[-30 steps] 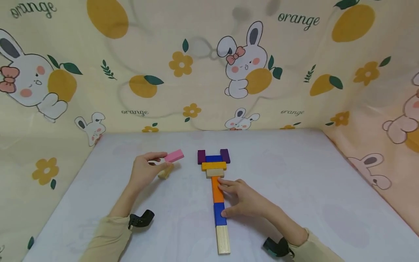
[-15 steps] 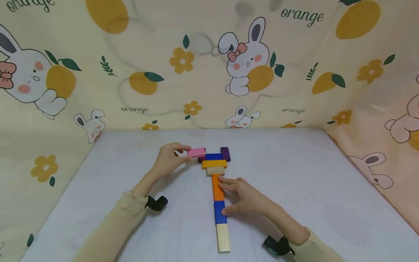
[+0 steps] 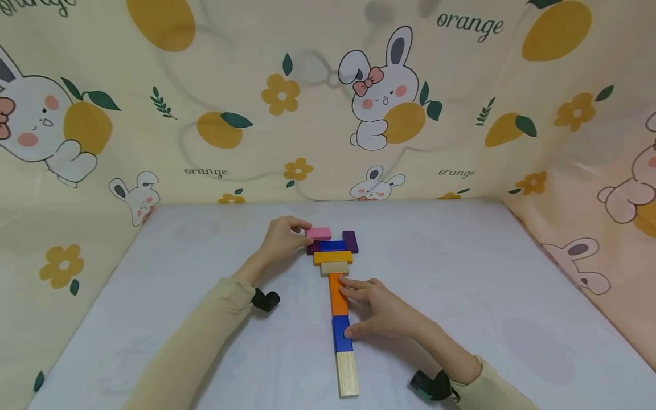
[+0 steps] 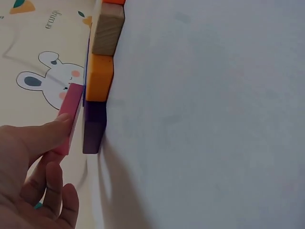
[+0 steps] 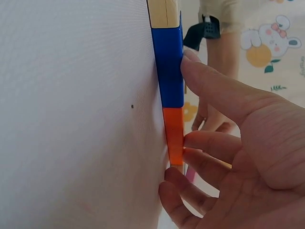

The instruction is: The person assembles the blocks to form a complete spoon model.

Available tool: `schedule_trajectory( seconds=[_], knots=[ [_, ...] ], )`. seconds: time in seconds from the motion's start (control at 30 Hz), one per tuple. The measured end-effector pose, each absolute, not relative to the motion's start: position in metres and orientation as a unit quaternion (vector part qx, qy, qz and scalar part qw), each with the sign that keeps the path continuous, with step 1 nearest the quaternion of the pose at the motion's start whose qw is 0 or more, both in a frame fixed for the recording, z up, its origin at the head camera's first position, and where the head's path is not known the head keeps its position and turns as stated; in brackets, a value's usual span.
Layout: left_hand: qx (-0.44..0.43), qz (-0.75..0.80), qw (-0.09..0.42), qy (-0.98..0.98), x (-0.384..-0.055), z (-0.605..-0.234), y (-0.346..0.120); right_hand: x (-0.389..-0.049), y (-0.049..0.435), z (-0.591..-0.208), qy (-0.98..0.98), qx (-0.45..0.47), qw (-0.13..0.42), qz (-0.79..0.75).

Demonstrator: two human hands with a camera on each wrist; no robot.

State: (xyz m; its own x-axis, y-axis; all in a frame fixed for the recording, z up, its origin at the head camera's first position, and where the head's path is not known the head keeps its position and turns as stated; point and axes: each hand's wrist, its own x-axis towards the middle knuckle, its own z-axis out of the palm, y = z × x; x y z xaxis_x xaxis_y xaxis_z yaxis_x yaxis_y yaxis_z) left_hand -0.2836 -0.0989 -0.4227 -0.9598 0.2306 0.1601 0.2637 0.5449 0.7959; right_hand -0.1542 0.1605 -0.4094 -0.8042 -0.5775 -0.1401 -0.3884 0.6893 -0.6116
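My left hand [image 3: 284, 240] pinches a pink block [image 3: 319, 234] between thumb and fingers, held over the far end of the left purple block [image 3: 313, 249]. In the left wrist view the pink block [image 4: 70, 114] is tilted and overlaps the row's edge. My right hand [image 3: 381, 310] rests beside the long row, thumb tip at the blue block [image 5: 167, 67] and fingertips against the orange block [image 5: 174, 136]. Beyond the orange one lie a natural wood block [image 3: 334, 269], a yellow block [image 3: 333, 258], a short blue block [image 3: 332, 246] and the right purple block [image 3: 351, 241].
A plain wood block [image 3: 348, 374] forms the row's near end. White cloth [image 3: 435, 256] covers the table, and a printed curtain [image 3: 215, 68] rises behind and at both sides. Each wrist wears a small black camera [image 3: 430, 385].
My left hand has carried the pink block rightward from the table's left part to the left purple block. The right hand has stayed at the row.
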Motion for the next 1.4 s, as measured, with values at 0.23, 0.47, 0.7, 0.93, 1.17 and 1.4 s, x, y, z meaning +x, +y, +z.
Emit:
schedule_trajectory(
  seconds=[0.23, 0.47, 0.7, 0.93, 1.17, 1.4],
  knots=[
    [-0.153, -0.425, 0.018, -0.892, -0.291, -0.424, -0.087, -0.154, 0.16, -0.408, 0.903, -0.273, 0.159, -0.291],
    [-0.17, -0.416, 0.02, -0.893, -0.294, -0.424, -0.076, -0.154, 0.161, -0.406, 0.902, -0.273, 0.158, -0.296],
    [-0.167, -0.409, 0.018, -0.897, -0.295, -0.427, -0.068, -0.155, 0.162, -0.408, 0.903, -0.271, 0.157, -0.293],
    [-0.155, -0.406, 0.019, -0.901, -0.292, -0.427, -0.067, -0.156, 0.161, -0.41, 0.901, -0.277, 0.158, -0.293],
    [-0.158, -0.408, 0.019, -0.899, -0.292, -0.427, -0.067, -0.155, 0.161, -0.409, 0.902, -0.278, 0.158, -0.292],
    [-0.17, -0.383, 0.02, -0.908, -0.291, -0.425, -0.067, -0.155, 0.161, -0.41, 0.901, -0.277, 0.161, -0.294]
  ],
)
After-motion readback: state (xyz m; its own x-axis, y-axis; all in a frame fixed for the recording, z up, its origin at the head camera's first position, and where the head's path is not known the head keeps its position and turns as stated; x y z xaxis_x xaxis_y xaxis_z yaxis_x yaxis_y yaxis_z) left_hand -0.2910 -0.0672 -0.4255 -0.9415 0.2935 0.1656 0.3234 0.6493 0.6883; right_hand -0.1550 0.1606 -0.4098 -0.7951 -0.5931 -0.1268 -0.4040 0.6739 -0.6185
